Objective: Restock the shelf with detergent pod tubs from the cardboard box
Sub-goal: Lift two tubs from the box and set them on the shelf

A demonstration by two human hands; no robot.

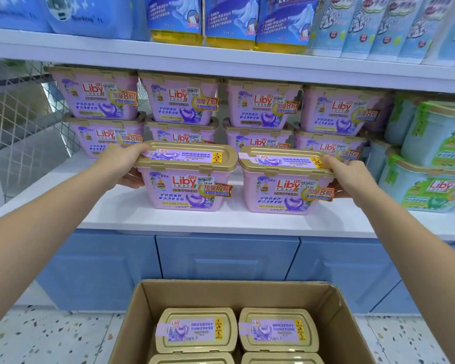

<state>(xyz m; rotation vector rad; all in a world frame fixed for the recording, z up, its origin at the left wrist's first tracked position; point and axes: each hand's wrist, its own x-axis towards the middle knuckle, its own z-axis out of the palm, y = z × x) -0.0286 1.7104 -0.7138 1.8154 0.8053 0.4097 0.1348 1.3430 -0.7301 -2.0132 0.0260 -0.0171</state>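
Setting two pink Liby pod tubs (185,177) mid-frame, left hand (121,164) and right hand (348,177) each holding one, likely pushing back next.

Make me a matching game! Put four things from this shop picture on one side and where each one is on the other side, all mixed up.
Things:
1. pink tub with the 7 sticker
2. pink tub with the 8 sticker
3. green tubs
4. yellow bottles

Places:
A. top shelf
B. in the left hand
C. far right of the shelf
D. in the right hand

Pairs: 1-B, 2-D, 3-C, 4-A
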